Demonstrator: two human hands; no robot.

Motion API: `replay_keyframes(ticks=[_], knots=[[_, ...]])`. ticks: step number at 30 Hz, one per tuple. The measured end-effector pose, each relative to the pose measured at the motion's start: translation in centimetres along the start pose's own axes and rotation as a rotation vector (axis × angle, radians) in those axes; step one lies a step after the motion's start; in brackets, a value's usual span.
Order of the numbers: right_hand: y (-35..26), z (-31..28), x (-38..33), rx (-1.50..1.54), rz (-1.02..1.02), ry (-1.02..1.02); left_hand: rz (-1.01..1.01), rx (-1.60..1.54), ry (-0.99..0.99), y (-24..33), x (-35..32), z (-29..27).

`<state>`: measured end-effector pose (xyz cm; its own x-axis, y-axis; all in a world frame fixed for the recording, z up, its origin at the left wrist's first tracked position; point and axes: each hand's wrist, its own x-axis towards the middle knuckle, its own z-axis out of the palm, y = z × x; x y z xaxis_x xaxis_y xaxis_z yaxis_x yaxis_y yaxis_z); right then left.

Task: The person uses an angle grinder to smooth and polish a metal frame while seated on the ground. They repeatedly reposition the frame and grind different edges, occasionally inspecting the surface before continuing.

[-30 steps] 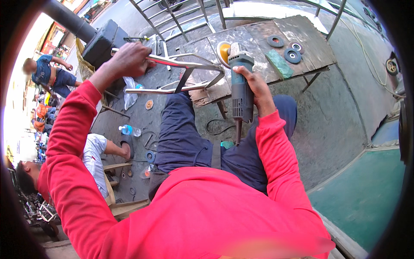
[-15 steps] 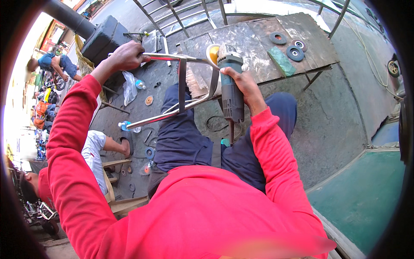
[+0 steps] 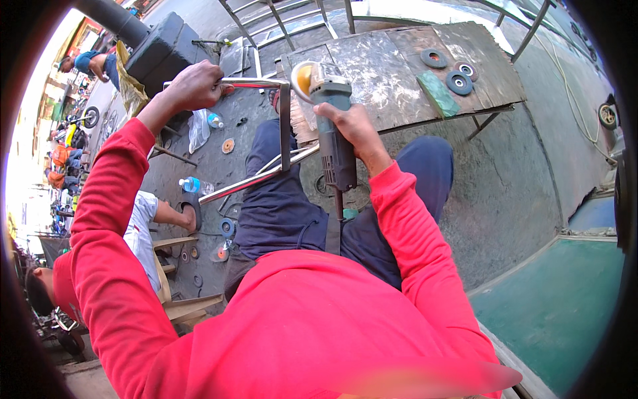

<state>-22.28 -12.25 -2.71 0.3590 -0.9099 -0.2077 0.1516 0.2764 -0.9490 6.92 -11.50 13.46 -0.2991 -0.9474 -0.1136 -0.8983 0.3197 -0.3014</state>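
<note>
Holding the metal frame (image 3: 282, 126) up with our left hand (image 3: 194, 85), we keep its top bar tight in our closed fingers. Our right hand (image 3: 349, 123) is wrapped firmly round the grey body of the angle grinder (image 3: 329, 116). The two hands are apart, one at each side of the frame. The grinder's round yellow disc (image 3: 304, 78) sits right beside the upright bar of the frame, near the top corner. We cannot tell if the disc is touching the bar or is just next to it.

The frame is made of shiny tubes, and its lower bar slants down over our dark blue trousers (image 3: 279, 199). Behind it is a worn wooden table (image 3: 392, 66) with three round discs (image 3: 458, 81) and a green block (image 3: 437, 93) lying on it, well apart from our hands. A plastic bottle (image 3: 189, 184) lies on the ground to our left, and another person sits low down there.

We think the step in hand is grinding or smoothing the corner where the bars meet. The next move probably calls for holding the frame very still, keeping the disc flat on the spot, and keeping our legs and sleeves away from the disc.
</note>
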Motion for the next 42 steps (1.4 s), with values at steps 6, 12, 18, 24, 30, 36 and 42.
replay_keyframes(ticks=[6,12,18,24,30,36,42], knots=[[-0.4,-0.5,-0.4,-0.072,0.079,-0.001,-0.049,-0.015,0.001,1.4,-2.3,0.0],[-0.7,-0.7,-1.1,-0.069,0.057,0.009,-0.078,-0.003,0.007,2.9,-3.2,-0.3],[-0.8,-0.5,-1.9,-0.178,0.003,-0.054,-0.108,-0.014,0.022,4.3,-4.8,-0.6],[-0.8,-1.4,-2.7,-0.083,0.040,-0.004,-0.106,0.001,0.032,5.3,-5.7,-0.5],[-0.8,-0.1,-3.1,-0.179,0.009,-0.075,-0.088,-0.005,0.062,5.6,-6.5,-0.1],[-1.3,-1.2,-3.5,-0.128,0.052,-0.036,-0.123,-0.016,0.044,6.2,-6.9,-0.2],[-1.0,-0.3,-3.5,-0.302,-0.035,-0.091,-0.109,-0.028,0.066,6.9,-7.6,0.0]])
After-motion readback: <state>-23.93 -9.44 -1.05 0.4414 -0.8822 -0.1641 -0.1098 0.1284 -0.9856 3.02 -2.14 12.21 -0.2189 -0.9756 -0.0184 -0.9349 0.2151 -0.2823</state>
